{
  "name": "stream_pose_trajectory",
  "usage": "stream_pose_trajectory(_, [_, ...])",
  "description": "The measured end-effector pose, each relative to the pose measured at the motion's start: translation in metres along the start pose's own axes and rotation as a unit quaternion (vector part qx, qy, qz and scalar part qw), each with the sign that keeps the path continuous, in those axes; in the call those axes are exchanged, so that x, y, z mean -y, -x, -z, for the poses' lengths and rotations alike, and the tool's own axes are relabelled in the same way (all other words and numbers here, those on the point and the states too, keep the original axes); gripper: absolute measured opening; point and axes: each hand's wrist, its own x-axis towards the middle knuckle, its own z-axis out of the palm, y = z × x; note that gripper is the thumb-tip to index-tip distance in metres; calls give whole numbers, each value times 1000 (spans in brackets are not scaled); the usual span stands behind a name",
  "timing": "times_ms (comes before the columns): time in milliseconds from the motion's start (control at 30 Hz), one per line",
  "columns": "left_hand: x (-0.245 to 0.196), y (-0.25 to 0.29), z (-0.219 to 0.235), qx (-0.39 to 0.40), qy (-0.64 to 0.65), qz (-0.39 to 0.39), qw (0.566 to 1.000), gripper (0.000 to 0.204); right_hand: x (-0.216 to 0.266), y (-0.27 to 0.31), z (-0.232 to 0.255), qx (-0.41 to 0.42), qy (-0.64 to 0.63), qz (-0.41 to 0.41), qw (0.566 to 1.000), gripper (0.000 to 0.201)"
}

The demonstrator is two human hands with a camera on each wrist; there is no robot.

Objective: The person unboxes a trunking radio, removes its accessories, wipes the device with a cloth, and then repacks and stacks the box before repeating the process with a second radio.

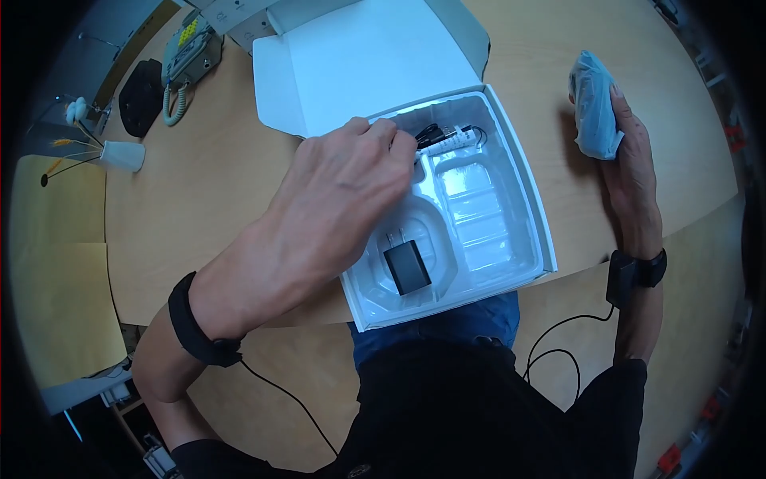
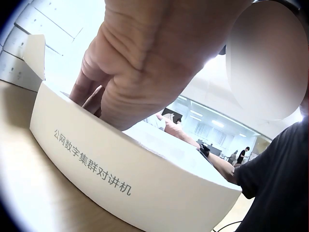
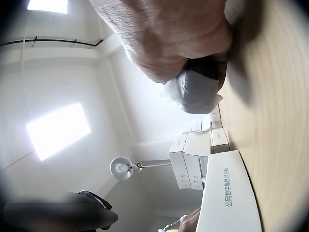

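At the far left of the wooden table (image 1: 199, 184) there is a small white vase (image 1: 121, 155) with thin stems in it, and behind it a black pouch (image 1: 141, 96) and a desk telephone (image 1: 190, 49) with a curly cord. My left hand (image 1: 343, 180) comes next: it reaches from the left over the open white box (image 1: 523, 188), and its fingers are bent down into the top compartment of the plastic tray (image 1: 487, 231), where they pinch the coiled black cable (image 1: 435, 132) with its white label (image 1: 451, 142). From the left wrist view I see the fingers (image 2: 89, 87) go down behind the box wall (image 2: 96, 169), which has printed Chinese characters, but the cable itself is hidden there. The lid of the box (image 1: 359, 56) stands open behind, toward the far side of the table. In the lower left compartment of the tray lies a black charger block (image 1: 407, 267), just under my left wrist, not touched. The right compartment of the tray is beside it. To the right, well apart from the box, my right hand (image 1: 630, 172) rests on the table and its fingers are wrapped around a bundle in pale blue plastic wrap (image 1: 594, 108), which stands up from the hand. The right wrist view shows this bundle (image 3: 195, 92) held close under the palm, with a stack of white boxes (image 3: 195, 157) far behind.
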Motion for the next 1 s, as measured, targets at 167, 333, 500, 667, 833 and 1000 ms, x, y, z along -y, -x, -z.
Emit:
stream_pose_trajectory(167, [-17,21,32,-79,35,1,996,31,-5,-6,9,5,28,-11,1000,67])
stream_pose_trajectory(333, [-45,58,19,31,151,-44,987,33,-4,-2,2,7,32,14,999,64])
stream_pose_trajectory(500, [-44,62,16,56,176,-58,981,35,1,5,-2,-3,-2,10,1000,53])
stream_pose_trajectory(667, [-43,63,15,-60,186,-22,980,40,5,9,-4,-22,4,10,1000,46])
stream_pose_trajectory(833, [-46,79,10,-58,222,-61,971,42,52,71,-46,25,30,11,999,43])
stream_pose_trajectory(1000, [-53,84,-15,-84,171,-92,977,37,76,97,-86,157,178,74,968,49])
